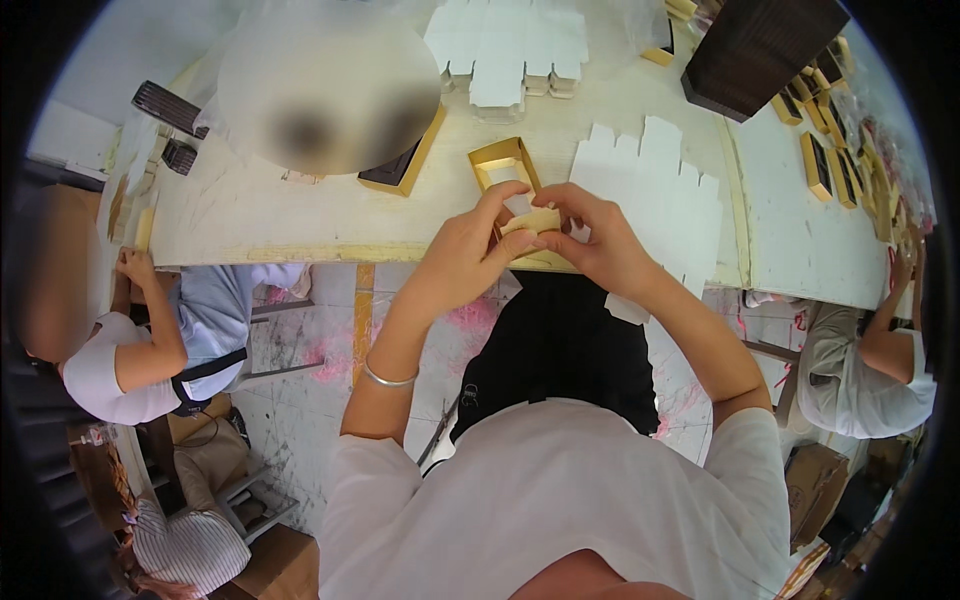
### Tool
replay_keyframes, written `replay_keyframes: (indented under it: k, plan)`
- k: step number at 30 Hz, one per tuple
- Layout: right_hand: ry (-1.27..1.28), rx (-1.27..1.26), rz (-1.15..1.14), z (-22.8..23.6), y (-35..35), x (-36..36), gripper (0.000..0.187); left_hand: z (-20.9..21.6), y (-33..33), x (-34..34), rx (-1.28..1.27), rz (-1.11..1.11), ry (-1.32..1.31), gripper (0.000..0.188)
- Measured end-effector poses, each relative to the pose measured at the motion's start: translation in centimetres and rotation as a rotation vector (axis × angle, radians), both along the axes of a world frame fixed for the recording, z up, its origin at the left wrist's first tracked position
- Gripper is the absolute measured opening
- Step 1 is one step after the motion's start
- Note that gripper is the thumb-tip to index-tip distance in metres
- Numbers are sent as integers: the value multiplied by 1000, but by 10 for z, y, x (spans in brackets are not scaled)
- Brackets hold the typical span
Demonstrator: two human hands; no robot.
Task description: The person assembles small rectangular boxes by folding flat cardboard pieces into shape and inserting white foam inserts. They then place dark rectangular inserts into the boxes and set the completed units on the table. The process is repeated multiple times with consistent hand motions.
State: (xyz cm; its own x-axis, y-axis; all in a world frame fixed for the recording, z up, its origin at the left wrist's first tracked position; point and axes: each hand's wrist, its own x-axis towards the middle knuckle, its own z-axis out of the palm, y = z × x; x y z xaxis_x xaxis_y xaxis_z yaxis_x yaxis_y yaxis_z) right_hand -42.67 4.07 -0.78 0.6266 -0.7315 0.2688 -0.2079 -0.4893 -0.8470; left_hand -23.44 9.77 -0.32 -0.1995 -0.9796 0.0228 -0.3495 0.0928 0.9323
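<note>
At the table's near edge, a small gold cardboard box (497, 154) lies between my two hands, its inside facing up. A white piece shows inside it. My left hand (462, 255) grips the box's left side and near end, thumb along the near flap and index finger reaching over the rim. From the other side my right hand (598, 238) pinches the near right corner, its fingertips close to my left thumb. A gold flap (530, 221) is bent between the fingertips. The fingers partly hide the near end of the box.
Flat white carton blanks (650, 185) lie right of my hands, more (505, 45) at the back. A dark ribbed stack (760, 55) stands back right, near several gold boxes (817, 165). Another gold box (408, 165) lies left, partly behind a blurred patch. Co-workers sit on both sides.
</note>
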Motion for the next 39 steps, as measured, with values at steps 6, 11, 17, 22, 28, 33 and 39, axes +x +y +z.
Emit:
replay_keyframes:
  k: [6,11,17,22,28,33,39]
  plan:
    - [196,-508,-66,-4,16,1,31,-16,-2,-9,-214,156,-65,26]
    - [388,-710,77,-5,11,-5,23,-14,12,-16,-254,176,-65,16]
    - [570,-401,268,9,-9,0,14,-33,15,-26,-515,192,-231,10]
    - [300,187,306,44,-31,0,19,-18,15,-7,-423,69,-325,14]
    - [305,-407,-224,36,-128,-22,17,12,14,3,-408,-16,-704,36]
    - [336,-543,-227,42,-117,-14,16,-2,16,13,-510,166,-531,55]
    - [231,-770,-66,52,-109,2,20,-15,17,12,-421,245,-457,75]
